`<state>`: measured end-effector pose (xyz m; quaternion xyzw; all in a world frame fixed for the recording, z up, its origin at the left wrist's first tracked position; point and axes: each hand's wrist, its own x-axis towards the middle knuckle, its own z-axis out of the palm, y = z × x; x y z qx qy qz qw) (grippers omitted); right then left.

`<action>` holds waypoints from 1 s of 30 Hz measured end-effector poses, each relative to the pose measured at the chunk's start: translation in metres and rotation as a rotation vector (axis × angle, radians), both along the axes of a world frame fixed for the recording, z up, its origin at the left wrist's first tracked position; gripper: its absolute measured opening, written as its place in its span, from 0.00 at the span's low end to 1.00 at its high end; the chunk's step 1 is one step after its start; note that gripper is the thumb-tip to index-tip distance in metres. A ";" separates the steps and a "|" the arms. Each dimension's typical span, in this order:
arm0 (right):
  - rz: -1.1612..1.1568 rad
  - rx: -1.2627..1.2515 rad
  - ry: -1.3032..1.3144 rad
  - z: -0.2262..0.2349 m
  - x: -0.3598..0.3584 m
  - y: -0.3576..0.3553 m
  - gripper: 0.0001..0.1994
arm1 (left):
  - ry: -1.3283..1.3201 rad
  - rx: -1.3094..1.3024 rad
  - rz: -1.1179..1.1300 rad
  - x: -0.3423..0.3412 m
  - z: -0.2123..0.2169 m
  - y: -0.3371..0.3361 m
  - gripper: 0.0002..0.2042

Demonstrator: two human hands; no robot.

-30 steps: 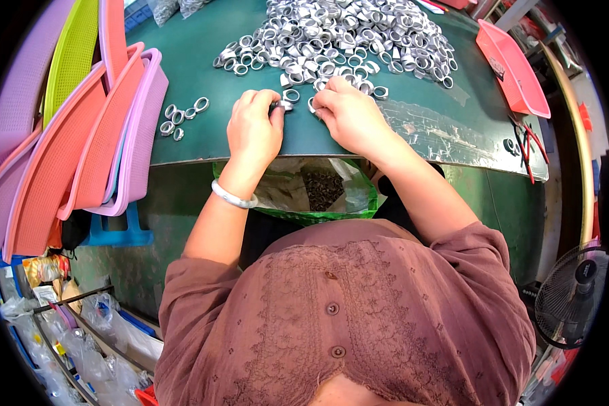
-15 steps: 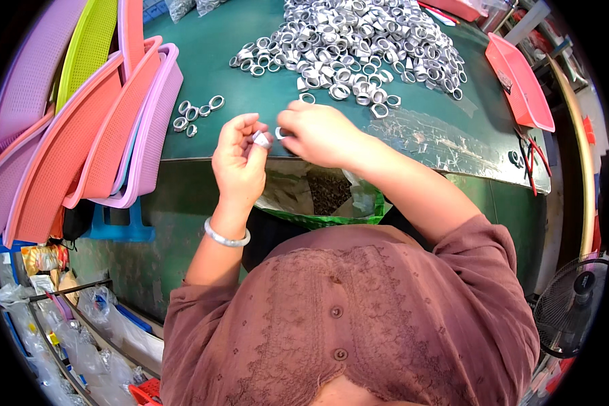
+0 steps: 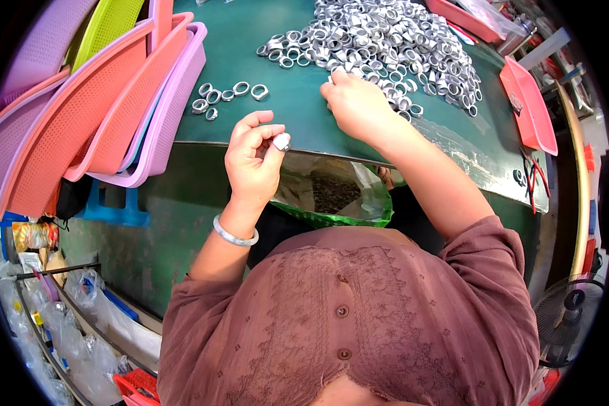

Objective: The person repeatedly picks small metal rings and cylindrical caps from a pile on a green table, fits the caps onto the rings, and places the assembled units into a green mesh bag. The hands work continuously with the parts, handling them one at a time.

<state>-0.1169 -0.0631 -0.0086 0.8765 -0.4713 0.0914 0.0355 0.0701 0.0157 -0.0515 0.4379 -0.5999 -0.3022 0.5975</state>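
My left hand (image 3: pixel 254 154) is raised over the table's front edge. Its thumb and index finger pinch a small silver metal ring (image 3: pixel 281 142), pale flat face showing; the other fingers are bent. Further right, my right hand (image 3: pixel 360 105) reaches to the near side of a big pile of metal rings (image 3: pixel 392 40). Its fingers curl together, and whatever is at their tips is mostly hidden. Left of the pile, a small group of separate rings (image 3: pixel 227 95) lies on the green tabletop (image 3: pixel 284 88), beyond my left hand.
Pink, purple and green plastic baskets (image 3: pixel 95 101) are stacked at the left. A green-edged bag (image 3: pixel 379 206) with dark bits inside hangs open below the table edge. At the right are a pink tray (image 3: pixel 531 105), red-handled pliers (image 3: pixel 534 179) and a fan (image 3: pixel 572 318).
My right hand has left my left hand's side and moved away to the pile. Another ring now lies beside the small group. My left hand still pinches its ring. The view has shifted.
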 end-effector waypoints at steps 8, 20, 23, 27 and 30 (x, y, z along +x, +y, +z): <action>0.150 0.021 -0.221 -0.010 -0.023 0.008 0.10 | 0.077 0.010 -0.094 -0.016 0.005 -0.001 0.07; 0.276 0.865 -1.426 -0.011 -0.052 0.058 0.21 | 0.156 0.230 -0.219 -0.053 0.024 0.006 0.07; 0.276 0.797 -1.420 -0.012 -0.058 0.065 0.22 | 0.131 0.202 -0.237 -0.061 0.025 0.007 0.07; 0.310 0.516 -1.210 -0.013 -0.066 0.072 0.24 | 0.086 0.081 -0.280 -0.066 0.022 0.006 0.09; 0.305 0.402 -1.120 -0.014 -0.068 0.076 0.25 | -0.008 0.054 -0.324 -0.064 0.019 0.006 0.10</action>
